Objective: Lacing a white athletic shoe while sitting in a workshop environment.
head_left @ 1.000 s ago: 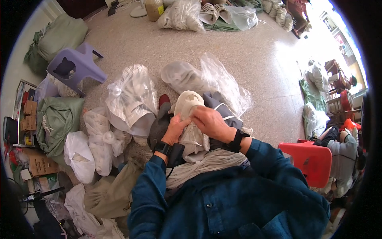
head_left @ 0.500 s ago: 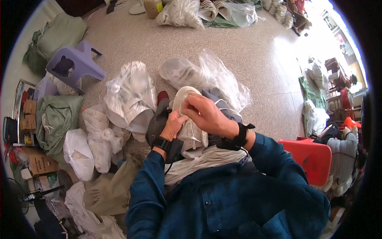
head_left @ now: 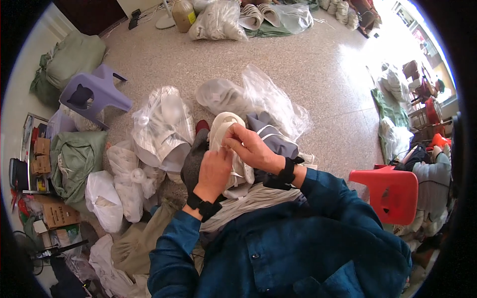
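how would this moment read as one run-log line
left hand: at off-white shoe | right hand: fingers bent over same shoe, grip unclear | lap: pale strands | right side: red stool

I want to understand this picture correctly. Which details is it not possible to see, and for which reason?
All in the head view:
- What the right hand pinches, if anything: the hand itself covers it.
- The middle of the pale shoe: the left hand and right hand cover it.
- The upper body of the person at upper right: the top edge cuts it off.
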The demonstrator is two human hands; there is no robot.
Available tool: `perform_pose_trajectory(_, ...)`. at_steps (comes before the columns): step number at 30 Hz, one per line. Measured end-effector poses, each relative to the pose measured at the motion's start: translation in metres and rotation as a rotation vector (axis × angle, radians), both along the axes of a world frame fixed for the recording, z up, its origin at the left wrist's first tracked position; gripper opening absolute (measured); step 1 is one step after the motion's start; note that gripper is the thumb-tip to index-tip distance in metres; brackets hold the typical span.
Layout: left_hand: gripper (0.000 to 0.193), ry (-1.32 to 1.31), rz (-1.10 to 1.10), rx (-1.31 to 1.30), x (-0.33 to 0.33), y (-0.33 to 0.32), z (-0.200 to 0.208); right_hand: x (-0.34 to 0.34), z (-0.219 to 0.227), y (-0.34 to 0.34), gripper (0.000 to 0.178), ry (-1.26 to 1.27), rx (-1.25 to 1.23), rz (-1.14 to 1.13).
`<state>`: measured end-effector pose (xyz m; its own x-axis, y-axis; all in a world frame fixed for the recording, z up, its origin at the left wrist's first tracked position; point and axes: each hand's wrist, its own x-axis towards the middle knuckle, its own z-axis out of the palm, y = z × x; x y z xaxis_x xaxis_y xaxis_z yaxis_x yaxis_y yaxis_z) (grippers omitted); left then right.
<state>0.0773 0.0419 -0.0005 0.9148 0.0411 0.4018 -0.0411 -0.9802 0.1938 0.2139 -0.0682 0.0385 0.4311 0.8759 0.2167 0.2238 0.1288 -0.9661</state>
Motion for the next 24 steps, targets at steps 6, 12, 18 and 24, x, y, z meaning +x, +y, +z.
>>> perform_pose_trajectory(6,0.006,0.242,0.040,-0.471,-0.001,0.014,0.010,-0.001,-0.054,-0.012,0.024,-0.410,-0.015,0.007)
perform_pose_trajectory(12,0.011,-0.314,-0.199,-1.553,-0.039,0.003,0.148,0.003,-0.057,-0.018,0.019,-0.467,-0.052,-0.019)
perform_pose_trajectory(18,0.013,-0.143,0.272,-1.412,-0.046,-0.001,0.096,0.002,-0.059,-0.011,0.013,-0.475,-0.063,-0.033)
perform_pose_trajectory(24,0.014,-0.001,0.377,-0.807,-0.030,-0.034,-0.046,0.012,-0.064,-0.007,0.012,-0.517,-0.122,0.025)
